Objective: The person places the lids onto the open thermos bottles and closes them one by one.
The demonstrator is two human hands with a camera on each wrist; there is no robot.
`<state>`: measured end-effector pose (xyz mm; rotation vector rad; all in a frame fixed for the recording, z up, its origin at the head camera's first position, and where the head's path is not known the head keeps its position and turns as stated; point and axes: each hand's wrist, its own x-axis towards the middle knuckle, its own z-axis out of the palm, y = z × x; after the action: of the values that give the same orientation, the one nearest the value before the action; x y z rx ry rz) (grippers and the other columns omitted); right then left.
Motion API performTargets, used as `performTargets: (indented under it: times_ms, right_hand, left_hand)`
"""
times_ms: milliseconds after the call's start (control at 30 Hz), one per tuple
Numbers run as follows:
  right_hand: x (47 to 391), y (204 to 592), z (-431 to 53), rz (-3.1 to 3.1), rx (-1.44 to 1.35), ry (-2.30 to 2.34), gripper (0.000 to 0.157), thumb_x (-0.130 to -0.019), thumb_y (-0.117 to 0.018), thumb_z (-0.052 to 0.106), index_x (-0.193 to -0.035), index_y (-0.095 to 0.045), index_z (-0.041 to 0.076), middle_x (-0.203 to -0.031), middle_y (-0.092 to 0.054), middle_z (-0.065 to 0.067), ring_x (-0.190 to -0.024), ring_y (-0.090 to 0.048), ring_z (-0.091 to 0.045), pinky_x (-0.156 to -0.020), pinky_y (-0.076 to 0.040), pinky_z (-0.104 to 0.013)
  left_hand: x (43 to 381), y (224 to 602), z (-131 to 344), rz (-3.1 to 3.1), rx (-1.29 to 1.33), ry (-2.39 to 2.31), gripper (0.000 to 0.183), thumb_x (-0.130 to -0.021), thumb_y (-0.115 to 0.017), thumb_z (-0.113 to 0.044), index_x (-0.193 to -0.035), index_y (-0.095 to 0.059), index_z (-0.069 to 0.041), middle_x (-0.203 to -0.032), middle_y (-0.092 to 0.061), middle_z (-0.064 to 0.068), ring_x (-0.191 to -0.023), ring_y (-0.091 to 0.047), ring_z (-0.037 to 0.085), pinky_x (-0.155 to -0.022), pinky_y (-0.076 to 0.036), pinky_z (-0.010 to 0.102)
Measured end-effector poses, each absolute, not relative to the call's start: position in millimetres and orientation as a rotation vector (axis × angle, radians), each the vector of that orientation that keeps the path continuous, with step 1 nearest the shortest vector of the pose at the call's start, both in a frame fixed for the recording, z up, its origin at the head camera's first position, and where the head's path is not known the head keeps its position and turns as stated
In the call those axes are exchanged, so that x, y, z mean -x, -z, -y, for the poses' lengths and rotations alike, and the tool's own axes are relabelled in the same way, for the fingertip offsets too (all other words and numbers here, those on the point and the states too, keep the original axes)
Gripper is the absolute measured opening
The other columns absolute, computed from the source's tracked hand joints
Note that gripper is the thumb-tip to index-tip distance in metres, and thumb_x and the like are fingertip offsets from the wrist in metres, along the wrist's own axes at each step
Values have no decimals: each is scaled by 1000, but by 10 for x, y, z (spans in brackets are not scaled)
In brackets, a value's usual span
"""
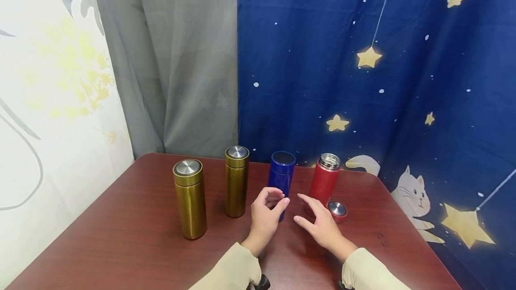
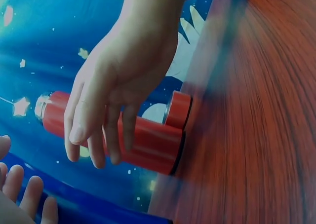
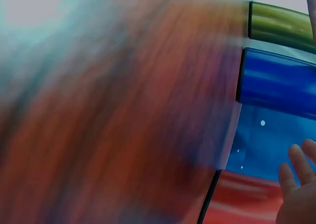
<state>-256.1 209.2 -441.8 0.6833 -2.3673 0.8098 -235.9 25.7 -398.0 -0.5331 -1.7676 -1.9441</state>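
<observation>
In the head view my left hand (image 1: 266, 216) hovers in front of the blue thermos (image 1: 281, 169), fingers loosely bent, with nothing held. Whether it touches the thermos I cannot tell. My right hand (image 1: 322, 227) is spread with relaxed fingers, holding nothing, near the red thermos (image 1: 324, 180). That thermos stands upright without its lid, showing a steel mouth. Its red lid (image 1: 337, 209) with a silver top sits on the table next to the base. In the left wrist view the right hand (image 2: 123, 81) partly covers the red thermos (image 2: 148, 142).
Two gold thermoses stand to the left with lids on: a nearer one (image 1: 191, 205) and a farther one (image 1: 236, 185). All are on a dark red wooden table (image 1: 133, 236). Behind it hang a grey curtain (image 1: 193, 66) and a blue star-patterned curtain (image 1: 298, 57).
</observation>
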Motion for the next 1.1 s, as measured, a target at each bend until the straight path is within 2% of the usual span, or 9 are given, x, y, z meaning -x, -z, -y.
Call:
performTargets:
  times_ms: [167,367,467,633,867,1000,1100]
  right_hand:
    - [2542,4418,-2180,2394,-641,-788,55,-74,-63,42,-124,-47,23,-117,-50,8,-105,-46,-9,-83,-40,-36]
    - [2511,4396,-2291,2399,-605,-803,47,-75,-64,39,-118,-52,22,-108,-53,10,-99,-48,-7,-77,-44,-34]
    - [2487,4370,-2380,2403,-589,-781,45,-76,-63,38,-116,-53,23,-106,-54,10,-97,-48,-8,-78,-42,-34]
    - [2450,4350,-2541,2419,-580,-792,44,-76,-63,36,-116,-53,19,-104,-56,3,-95,-51,-15,-78,-44,-38]
    - [2442,4366,-2748,2421,-536,-726,44,-75,-65,35,-115,-55,18,-103,-55,2,-93,-52,-16,-74,-44,-37]
    - [2458,4383,-2837,2425,-445,-691,44,-74,-66,38,-112,-56,18,-101,-55,2,-92,-48,-15,-73,-42,-39]
    - [2477,4404,-2884,2448,-371,-664,47,-73,-65,43,-112,-55,18,-101,-55,2,-95,-43,-13,-75,-40,-41]
  left_hand:
    - [2332,3960,-314,1739,597,1993,23,-77,-65,-10,-93,-55,2,-88,-61,10,-83,-59,26,-74,-47,34]
    - [2316,3947,-357,1778,675,2030,24,-77,-64,-8,-98,-55,2,-93,-61,7,-89,-58,24,-78,-45,37]
    - [2307,3944,-384,1815,725,2044,26,-77,-64,-9,-100,-55,1,-97,-60,6,-93,-56,23,-81,-43,40]
    - [2309,3961,-406,1848,788,2053,30,-77,-65,-12,-104,-55,-2,-103,-59,4,-100,-53,28,-85,-38,47]
    - [2300,3998,-397,1928,800,2045,32,-77,-65,-12,-107,-55,-11,-106,-57,3,-103,-51,24,-85,-40,31]
    - [2308,4009,-405,1942,795,2047,34,-76,-66,-14,-108,-55,-11,-107,-57,2,-102,-52,20,-86,-40,37]
    - [2311,4016,-412,1956,785,2041,35,-76,-66,-14,-109,-55,-9,-107,-57,1,-102,-52,18,-85,-40,36]
